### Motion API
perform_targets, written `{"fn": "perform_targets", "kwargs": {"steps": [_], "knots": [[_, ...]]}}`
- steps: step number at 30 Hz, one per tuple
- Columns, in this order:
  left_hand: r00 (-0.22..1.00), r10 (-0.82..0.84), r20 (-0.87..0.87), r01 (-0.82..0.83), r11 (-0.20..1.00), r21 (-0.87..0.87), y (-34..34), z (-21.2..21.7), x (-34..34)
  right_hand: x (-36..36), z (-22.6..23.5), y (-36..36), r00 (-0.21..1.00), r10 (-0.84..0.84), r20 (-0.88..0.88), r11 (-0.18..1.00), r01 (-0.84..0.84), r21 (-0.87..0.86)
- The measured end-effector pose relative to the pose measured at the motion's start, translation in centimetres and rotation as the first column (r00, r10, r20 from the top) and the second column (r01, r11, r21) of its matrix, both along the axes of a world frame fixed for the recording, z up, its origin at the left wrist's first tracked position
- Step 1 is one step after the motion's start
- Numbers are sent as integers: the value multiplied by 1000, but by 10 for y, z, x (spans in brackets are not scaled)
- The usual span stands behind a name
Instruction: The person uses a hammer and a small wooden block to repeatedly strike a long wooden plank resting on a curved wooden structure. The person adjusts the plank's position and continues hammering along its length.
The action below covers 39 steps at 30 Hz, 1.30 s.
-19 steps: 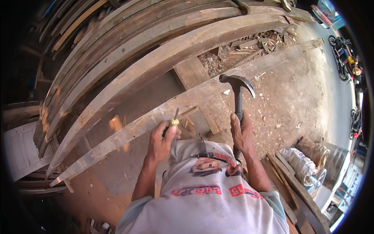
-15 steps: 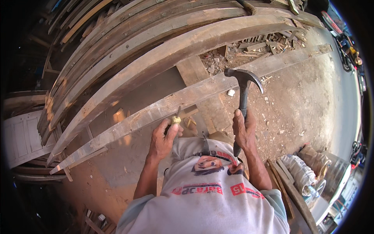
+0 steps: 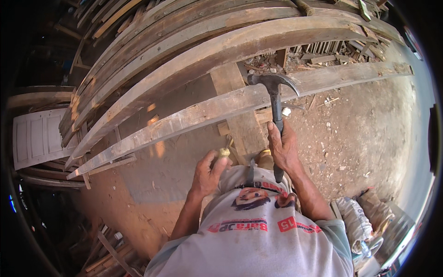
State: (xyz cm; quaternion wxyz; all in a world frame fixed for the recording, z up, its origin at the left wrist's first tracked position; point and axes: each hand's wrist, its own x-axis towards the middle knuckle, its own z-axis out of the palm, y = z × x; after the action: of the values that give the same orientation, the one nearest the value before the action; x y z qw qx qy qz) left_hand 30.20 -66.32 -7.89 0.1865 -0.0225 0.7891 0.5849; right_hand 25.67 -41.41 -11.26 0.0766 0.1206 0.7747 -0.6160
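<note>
My right hand point(image 3: 285, 147) is wrapped round the dark handle of a claw hammer point(image 3: 276, 102), its head pointing away from me. In the picture the hammer head overlaps a long weathered wooden beam point(image 3: 198, 117); whether they touch I cannot tell. My left hand point(image 3: 207, 174) pinches a small tool with a yellowish handle point(image 3: 224, 152) and a narrow metal shaft pointing up; its exact kind is unclear. That hand is in front of my shirt, on the near side of the beam. A flat board point(image 3: 244, 134) runs crosswise under the beam.
Several long curved timbers point(image 3: 221, 51) lie side by side beyond the beam. Wood scraps point(image 3: 323, 59) and chips litter the ground at the far right. A white panelled door point(image 3: 39, 138) leans at the left. Filled sacks point(image 3: 354, 221) stand at the lower right, with loose wood at the lower left.
The hammer has moved left, closer to the small tool. My left hand has come right and slightly nearer to my body. The whole view has shifted a little.
</note>
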Motion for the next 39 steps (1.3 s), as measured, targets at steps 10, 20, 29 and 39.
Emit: {"fn": "perform_targets", "kwargs": {"steps": [10,20,29,39], "knots": [[1000,-22,10,22,1000,10,-17,-2,-14,-1,8,-2,989,-45,143,991,62,-115],[994,-100,-43,100,995,13,-56,-5,-53,5,16,-34,935,-352,46,896,351,-271],[915,73,-396,-36,994,102,-90,4,-91,10,26,-53,939,-327,103,931,339,-132],[835,84,-543,-115,993,-23,-113,-38,-128,25,34,-65,893,-78,443,986,5,164]]}}
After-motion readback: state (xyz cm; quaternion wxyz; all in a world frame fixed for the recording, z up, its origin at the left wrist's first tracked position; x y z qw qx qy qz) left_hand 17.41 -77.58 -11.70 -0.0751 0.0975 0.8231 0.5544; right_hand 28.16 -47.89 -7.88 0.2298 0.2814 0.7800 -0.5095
